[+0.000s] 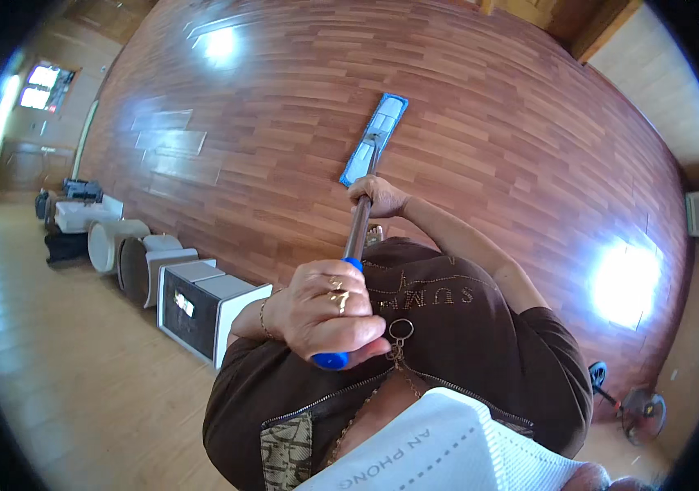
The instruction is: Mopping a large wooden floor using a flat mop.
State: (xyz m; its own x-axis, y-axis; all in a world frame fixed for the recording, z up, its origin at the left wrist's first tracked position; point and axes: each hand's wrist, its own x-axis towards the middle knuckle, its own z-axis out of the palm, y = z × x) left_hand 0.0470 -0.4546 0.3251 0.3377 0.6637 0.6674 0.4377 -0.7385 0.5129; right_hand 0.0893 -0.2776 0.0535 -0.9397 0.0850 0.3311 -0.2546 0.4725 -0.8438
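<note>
One mop handle (357, 231) is gripped by left hand (326, 313) and right hand (380, 196), apparently mid-mopping.
The blue mop pad (379, 123) is set on the plank-patterned floor (480, 131); wiped and unwiped parts cannot be told apart.

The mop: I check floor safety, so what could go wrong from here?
Swung far left, the mop might knock the white-and-black box standing there. Glare on the brown floor could hide a slippery patch. If the right hand loses its grip, steering may suffer.
</note>
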